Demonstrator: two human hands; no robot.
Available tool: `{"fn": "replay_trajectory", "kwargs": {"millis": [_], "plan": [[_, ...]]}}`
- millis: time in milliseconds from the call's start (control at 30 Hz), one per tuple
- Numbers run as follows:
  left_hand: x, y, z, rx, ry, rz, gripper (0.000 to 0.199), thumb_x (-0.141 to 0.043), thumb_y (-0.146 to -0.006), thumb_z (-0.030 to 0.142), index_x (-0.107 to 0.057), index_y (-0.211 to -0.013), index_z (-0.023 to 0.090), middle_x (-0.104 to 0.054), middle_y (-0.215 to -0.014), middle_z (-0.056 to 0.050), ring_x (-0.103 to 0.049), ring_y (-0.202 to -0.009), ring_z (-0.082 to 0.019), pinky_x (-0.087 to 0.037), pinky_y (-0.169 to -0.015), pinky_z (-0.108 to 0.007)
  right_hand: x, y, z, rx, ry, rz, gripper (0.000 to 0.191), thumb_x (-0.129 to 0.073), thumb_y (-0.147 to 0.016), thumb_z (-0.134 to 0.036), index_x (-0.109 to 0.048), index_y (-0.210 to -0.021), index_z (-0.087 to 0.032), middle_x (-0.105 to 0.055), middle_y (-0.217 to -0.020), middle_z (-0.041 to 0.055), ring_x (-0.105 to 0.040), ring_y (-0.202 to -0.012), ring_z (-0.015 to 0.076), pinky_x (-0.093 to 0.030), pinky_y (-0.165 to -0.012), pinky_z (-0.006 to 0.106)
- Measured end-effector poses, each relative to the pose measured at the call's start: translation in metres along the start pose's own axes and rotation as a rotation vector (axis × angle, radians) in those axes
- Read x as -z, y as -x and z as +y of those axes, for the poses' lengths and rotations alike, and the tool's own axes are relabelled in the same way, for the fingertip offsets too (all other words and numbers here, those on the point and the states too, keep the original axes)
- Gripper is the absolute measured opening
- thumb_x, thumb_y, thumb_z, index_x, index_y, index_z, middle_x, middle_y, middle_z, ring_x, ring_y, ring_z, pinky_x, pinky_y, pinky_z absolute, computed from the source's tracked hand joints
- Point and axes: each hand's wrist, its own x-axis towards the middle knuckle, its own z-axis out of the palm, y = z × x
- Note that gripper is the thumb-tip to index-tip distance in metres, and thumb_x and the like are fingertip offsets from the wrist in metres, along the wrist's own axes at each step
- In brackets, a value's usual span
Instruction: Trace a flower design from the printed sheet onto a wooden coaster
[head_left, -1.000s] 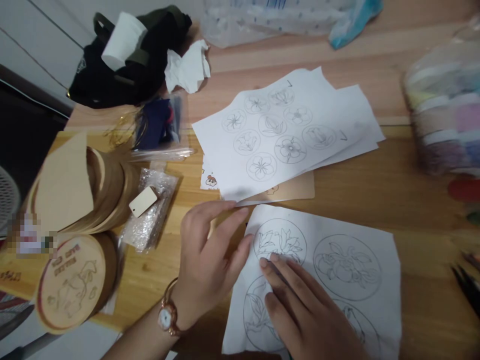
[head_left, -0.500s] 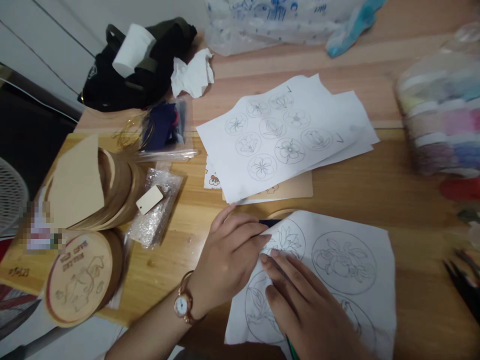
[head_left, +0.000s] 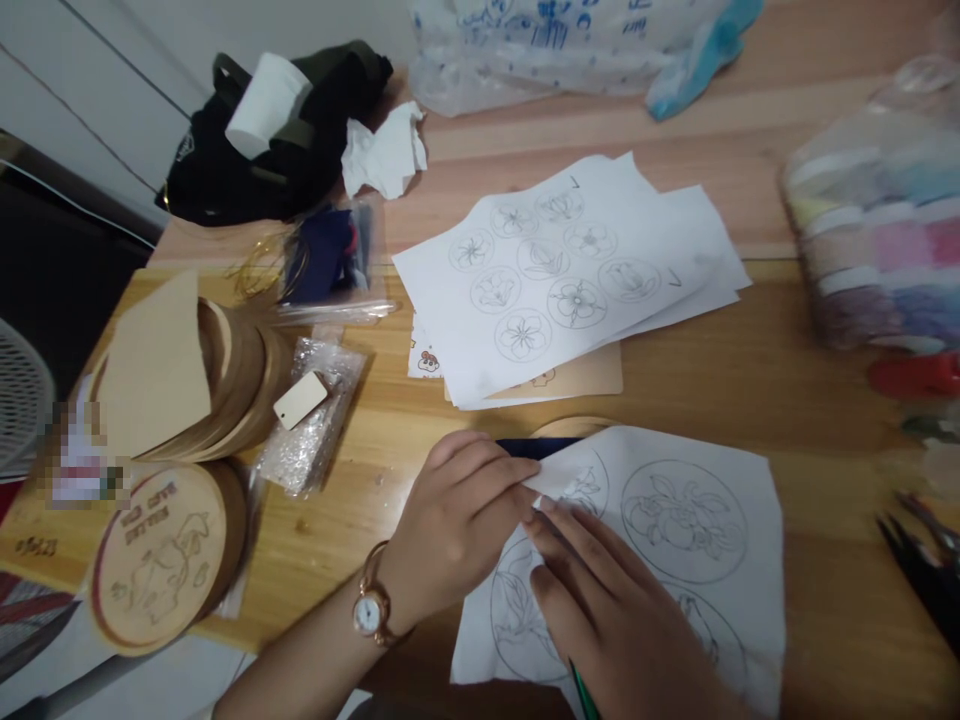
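A white sheet printed with flower outlines in circles [head_left: 682,520] lies at the front of the wooden table [head_left: 712,400]. My left hand [head_left: 457,520] pinches its top edge and folds it slightly back. Under that edge shows a dark blue sheet [head_left: 536,448], and beneath it the rim of a round wooden disc [head_left: 574,427]. My right hand [head_left: 607,620] presses on the paper, with a green pencil [head_left: 581,690] sticking out below it. The pencil's tip is hidden. A second stack of flower-printed sheets [head_left: 547,270] lies farther away.
To the left are a stack of wooden discs [head_left: 232,380], an engraved disc [head_left: 157,560], a wooden tag on bubble wrap [head_left: 304,425] and a black bag [head_left: 262,150]. Bagged colored thread [head_left: 877,230] sits at right, with dark-handled tools [head_left: 919,565] below.
My left hand has moved right onto the sheet's top edge and now lifts it. More of the dark blue sheet shows, and the green pencil has come into view below my right hand.
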Motion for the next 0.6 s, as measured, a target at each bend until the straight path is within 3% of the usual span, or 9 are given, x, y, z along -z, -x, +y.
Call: {"fn": "replay_trajectory", "kwargs": {"millis": [133,333,600], "plan": [[-0.005,0.002,-0.006,0.094,-0.040,0.006,0.019,-0.055,-0.083,0.010,-0.066,-0.096,0.018,-0.067,-0.091,-0.006,-0.057,-0.087,-0.019,-0.048,-0.079,-0.038,0.001,-0.001,-0.002,0.014,0.026,-0.012,0.027,-0.035,-0.086,-0.006,-0.059,-0.081,-0.015,-0.064,-0.115,0.0093,-0.051,-0.118,0.0238,-0.044,-0.098,0.039],[-0.007,0.002,-0.017,0.190,0.078,-0.025,0.019,-0.054,-0.084,0.014,-0.070,-0.091,0.020,-0.063,-0.101,-0.008,-0.058,-0.097,-0.021,-0.047,-0.082,-0.040,0.005,-0.002,0.001,0.066,0.046,-0.074,0.021,-0.041,-0.083,-0.006,-0.060,-0.088,-0.014,-0.061,-0.120,0.0116,-0.051,-0.118,0.0258,-0.045,-0.099,0.041],[0.002,0.001,-0.029,0.140,0.096,-0.208,0.020,-0.062,-0.081,0.022,-0.072,-0.099,0.021,-0.062,-0.104,-0.009,-0.055,-0.101,-0.023,-0.045,-0.089,-0.042,0.012,-0.009,0.004,0.102,0.029,-0.133,0.013,-0.048,-0.085,-0.014,-0.060,-0.090,-0.012,-0.061,-0.118,0.0136,-0.050,-0.118,0.0267,-0.045,-0.098,0.043]]}}
